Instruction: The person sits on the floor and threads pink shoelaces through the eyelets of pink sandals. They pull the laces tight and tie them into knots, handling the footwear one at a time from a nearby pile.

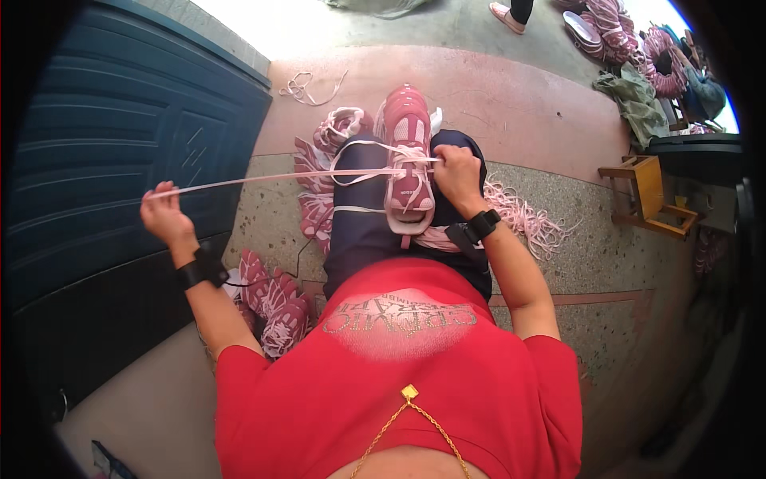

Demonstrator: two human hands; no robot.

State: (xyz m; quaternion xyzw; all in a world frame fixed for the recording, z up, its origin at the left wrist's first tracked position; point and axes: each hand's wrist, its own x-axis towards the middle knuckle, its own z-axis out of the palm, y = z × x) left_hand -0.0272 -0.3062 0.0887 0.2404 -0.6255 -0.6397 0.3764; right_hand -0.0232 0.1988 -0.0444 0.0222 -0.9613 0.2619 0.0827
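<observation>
A pink sneaker (405, 108) lies across my thighs, its toe pointing away from me and its heel opening toward me. My left hand (166, 215) is stretched far out to the left, its fingers pinched on the end of a pale pink shoelace (263, 178). That lace runs taut across to the sneaker's eyelets. Close by the sneaker's right side, my right hand (461, 177) is closed on a short stretch of lace coming from the eyelets. A looser white loop of lace (341, 164) hangs over my left thigh. Black bands circle both wrists.
More pink sneakers (275, 307) lie left of my legs. A heap of pink laces (523, 223) sits on the floor to the right, near a wooden stool (642, 191). A blue door (136, 120) stands at left. Another person's foot (508, 17) shows at the far edge.
</observation>
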